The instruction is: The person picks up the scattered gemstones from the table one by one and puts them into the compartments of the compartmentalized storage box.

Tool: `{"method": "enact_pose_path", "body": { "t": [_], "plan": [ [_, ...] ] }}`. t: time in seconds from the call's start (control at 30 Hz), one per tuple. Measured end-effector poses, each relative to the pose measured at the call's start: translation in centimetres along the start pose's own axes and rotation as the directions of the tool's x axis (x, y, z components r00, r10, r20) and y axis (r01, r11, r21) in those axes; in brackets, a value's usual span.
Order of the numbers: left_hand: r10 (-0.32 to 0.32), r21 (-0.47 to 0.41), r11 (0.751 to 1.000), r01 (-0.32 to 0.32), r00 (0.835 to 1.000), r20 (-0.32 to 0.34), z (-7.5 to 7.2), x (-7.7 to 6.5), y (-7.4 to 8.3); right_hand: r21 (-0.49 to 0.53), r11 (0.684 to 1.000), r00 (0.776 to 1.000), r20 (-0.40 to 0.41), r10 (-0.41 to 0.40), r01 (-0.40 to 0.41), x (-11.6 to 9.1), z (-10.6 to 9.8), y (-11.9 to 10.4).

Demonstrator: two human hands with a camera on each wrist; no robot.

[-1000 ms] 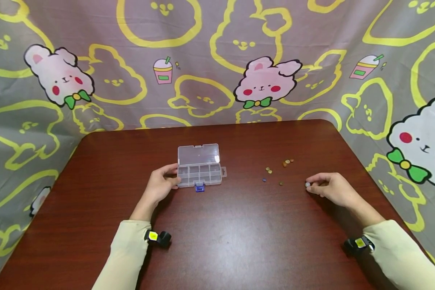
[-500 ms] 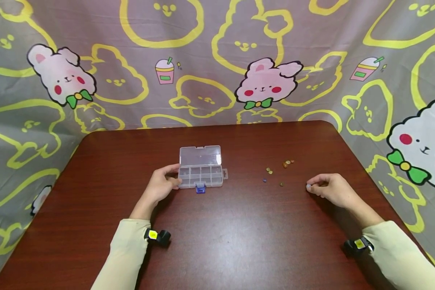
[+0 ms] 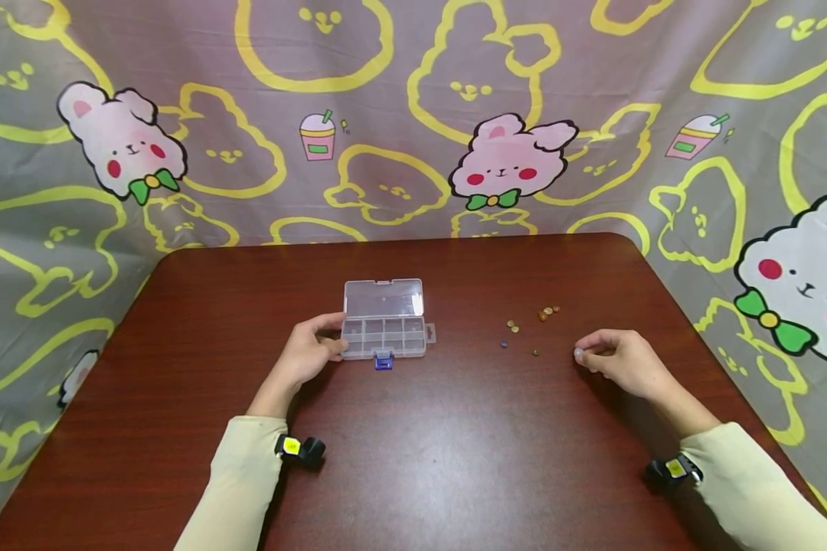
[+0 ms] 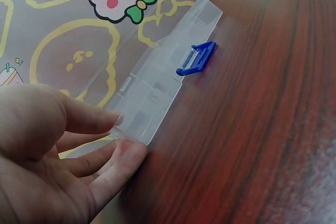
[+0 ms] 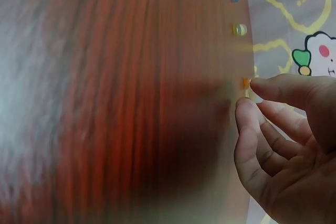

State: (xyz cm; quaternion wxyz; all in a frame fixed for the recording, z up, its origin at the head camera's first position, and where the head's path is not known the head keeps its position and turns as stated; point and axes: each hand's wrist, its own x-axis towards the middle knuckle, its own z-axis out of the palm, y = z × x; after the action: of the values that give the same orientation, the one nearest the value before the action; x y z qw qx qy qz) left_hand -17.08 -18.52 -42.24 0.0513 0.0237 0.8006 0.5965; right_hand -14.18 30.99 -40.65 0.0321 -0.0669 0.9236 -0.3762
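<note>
Toward three o'clock over the table (image 3: 455, 444), a pale bead (image 3: 579, 354) is pinched in your right hand (image 3: 623, 366), thumb and fingertips nearly meeting; hold it lightly so it doesn't slip. Loose beads (image 3: 514, 329) lie from nine to eleven o'clock of it. Farther, at nine, sits the clear box (image 3: 384, 337), lid back; steady it with your left hand (image 3: 306, 353), its thumb and fingers gripping the nine-o'clock end.

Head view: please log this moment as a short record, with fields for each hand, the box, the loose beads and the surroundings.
Left hand: grips the box's left end
Right hand: pinches a pale bead
Box: clear, divided, lid open, blue latch in front
Loose beads: on the table, between box and right hand
Backdrop: cloth with cartoon rabbits
</note>
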Motion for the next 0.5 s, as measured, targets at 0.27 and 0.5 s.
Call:
{"method": "enact_pose_path", "body": {
  "t": [0.27, 0.5],
  "plan": [
    [0.014, -0.007, 1.000, -0.014, 1.000, -0.020, 0.0, -0.1, 0.1, 0.027, 0.999, 1.000, 0.003, -0.030, 0.030, 0.5, 1.0, -1.4],
    [0.019, 0.000, 1.000, -0.019, 0.999, -0.045, 0.2, 0.1, -0.1, 0.045, 0.997, 0.998, 0.002, -0.055, 0.055, 0.9, 1.8, -2.7]
  ]
}}
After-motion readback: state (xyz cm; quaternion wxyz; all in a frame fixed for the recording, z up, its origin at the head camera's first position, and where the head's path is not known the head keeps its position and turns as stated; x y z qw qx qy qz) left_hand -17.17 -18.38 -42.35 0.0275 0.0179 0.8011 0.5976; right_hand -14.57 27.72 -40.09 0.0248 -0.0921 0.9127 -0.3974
